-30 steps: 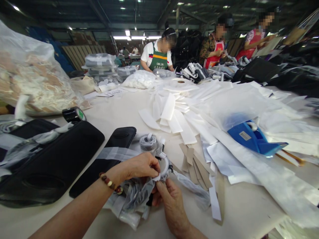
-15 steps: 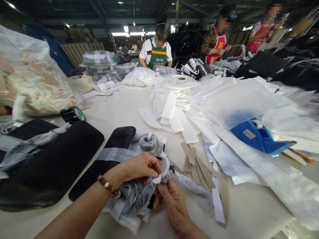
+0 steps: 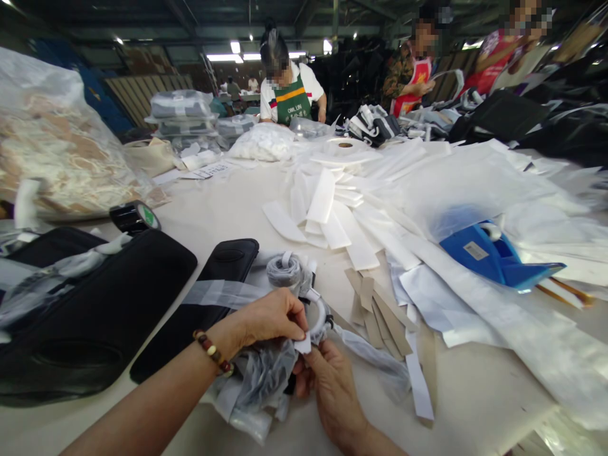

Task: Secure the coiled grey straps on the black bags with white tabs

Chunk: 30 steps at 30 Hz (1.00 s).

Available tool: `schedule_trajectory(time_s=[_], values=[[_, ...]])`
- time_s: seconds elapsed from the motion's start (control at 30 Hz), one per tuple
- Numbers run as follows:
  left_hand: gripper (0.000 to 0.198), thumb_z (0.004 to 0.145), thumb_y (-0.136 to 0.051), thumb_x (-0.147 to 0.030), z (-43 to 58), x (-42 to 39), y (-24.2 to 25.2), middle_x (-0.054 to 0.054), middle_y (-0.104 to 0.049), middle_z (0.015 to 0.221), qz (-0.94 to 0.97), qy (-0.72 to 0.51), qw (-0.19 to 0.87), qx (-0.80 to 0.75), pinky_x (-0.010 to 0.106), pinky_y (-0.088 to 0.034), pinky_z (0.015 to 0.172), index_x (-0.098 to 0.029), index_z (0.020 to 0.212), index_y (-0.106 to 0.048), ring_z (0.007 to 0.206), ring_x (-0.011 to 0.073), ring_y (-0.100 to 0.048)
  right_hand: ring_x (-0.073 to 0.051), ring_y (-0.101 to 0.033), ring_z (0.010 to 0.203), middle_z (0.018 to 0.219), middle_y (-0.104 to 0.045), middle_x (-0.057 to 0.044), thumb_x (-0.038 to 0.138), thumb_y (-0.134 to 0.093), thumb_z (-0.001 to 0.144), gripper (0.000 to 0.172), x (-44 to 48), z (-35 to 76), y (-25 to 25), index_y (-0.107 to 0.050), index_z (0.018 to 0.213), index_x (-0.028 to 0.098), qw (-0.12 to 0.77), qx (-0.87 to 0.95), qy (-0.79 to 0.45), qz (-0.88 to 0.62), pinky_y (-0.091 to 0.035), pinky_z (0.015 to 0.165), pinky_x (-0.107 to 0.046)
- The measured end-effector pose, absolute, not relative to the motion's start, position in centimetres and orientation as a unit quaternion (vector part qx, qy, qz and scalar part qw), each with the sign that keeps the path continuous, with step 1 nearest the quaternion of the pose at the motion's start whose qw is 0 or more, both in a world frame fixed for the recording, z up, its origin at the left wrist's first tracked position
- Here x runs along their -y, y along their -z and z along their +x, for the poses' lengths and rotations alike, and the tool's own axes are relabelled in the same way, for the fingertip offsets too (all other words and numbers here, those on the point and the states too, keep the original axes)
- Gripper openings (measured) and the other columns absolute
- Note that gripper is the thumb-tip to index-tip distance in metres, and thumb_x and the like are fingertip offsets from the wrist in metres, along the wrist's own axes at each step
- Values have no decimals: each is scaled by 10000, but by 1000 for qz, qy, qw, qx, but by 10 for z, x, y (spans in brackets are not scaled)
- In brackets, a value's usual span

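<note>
My left hand (image 3: 268,320), wearing a beaded bracelet, is closed in a pinch on a small white piece of tape (image 3: 303,344). Close against it, my right hand (image 3: 335,389) has thumb and fingers closed at the plastic-wrapped strap (image 3: 270,373), just below a white-wrapped ring (image 3: 321,315). Crumpled clear film hangs under both hands. Behind them lies a coiled, wrapped strap (image 3: 284,268). To the left, a slim black padded piece (image 3: 232,256) has a translucent band around it. My right fingertips are partly hidden.
A larger black bag (image 3: 114,316) and a roll of black tape (image 3: 135,216) lie at left, near a big clear sack (image 3: 47,139). White strips (image 3: 323,196), brown strips (image 3: 375,313) and a blue tape dispenser (image 3: 484,253) cover the right side. Co-workers stand across the table.
My hands stay nearly in place; more of the white tape shows between them. The co-worker in the green apron has leaned to the left side of the view.
</note>
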State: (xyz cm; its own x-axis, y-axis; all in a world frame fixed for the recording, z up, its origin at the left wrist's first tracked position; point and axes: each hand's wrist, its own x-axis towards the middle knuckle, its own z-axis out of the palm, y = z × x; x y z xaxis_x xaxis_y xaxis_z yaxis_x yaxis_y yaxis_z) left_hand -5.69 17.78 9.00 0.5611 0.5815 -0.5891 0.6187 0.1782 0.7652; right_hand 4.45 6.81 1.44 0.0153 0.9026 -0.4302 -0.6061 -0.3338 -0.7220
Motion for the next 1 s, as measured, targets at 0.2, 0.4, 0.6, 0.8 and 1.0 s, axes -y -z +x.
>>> schedule_trajectory(time_s=[0.2,0.4,0.6,0.8,1.0], values=[[188,560,-662,-250,-57,-181,-90,13,-607,592,658,33,599,-455,189,-309,429,-112,686,-645,478,89,-449,-59,-490,299,513,-623,10,485,-720,639,417,-70,49,-19,-566,782,125,536,141,-707,-440,-312,312,-132],[208,571,-643,-239,-55,-182,-95,-6,-592,598,639,52,627,-443,176,-362,418,-119,736,-609,461,82,-465,-75,-522,318,515,-629,1,535,-678,675,434,-69,50,-17,-549,754,128,529,184,-688,-461,-342,316,-135],[236,536,-643,-238,-51,-187,-96,-9,-583,609,634,89,638,-428,197,-410,422,-127,737,-587,459,91,-474,-76,-517,306,501,-618,15,537,-695,643,443,-71,49,-17,-569,747,125,523,179,-692,-465,-342,302,-134],[225,540,-648,-240,-47,-189,-93,-14,-564,554,675,114,587,-432,213,-346,389,-144,729,-572,422,116,-470,-73,-503,277,476,-627,-8,503,-747,575,433,-74,53,-20,-562,670,123,514,121,-723,-446,-293,280,-122],[204,493,-715,-165,-41,-186,-94,-47,-518,533,730,109,505,-447,201,-272,433,-148,647,-581,493,103,-465,-92,-587,375,542,-661,-32,438,-784,562,399,-73,58,-20,-598,676,105,520,145,-740,-402,-351,329,-115]])
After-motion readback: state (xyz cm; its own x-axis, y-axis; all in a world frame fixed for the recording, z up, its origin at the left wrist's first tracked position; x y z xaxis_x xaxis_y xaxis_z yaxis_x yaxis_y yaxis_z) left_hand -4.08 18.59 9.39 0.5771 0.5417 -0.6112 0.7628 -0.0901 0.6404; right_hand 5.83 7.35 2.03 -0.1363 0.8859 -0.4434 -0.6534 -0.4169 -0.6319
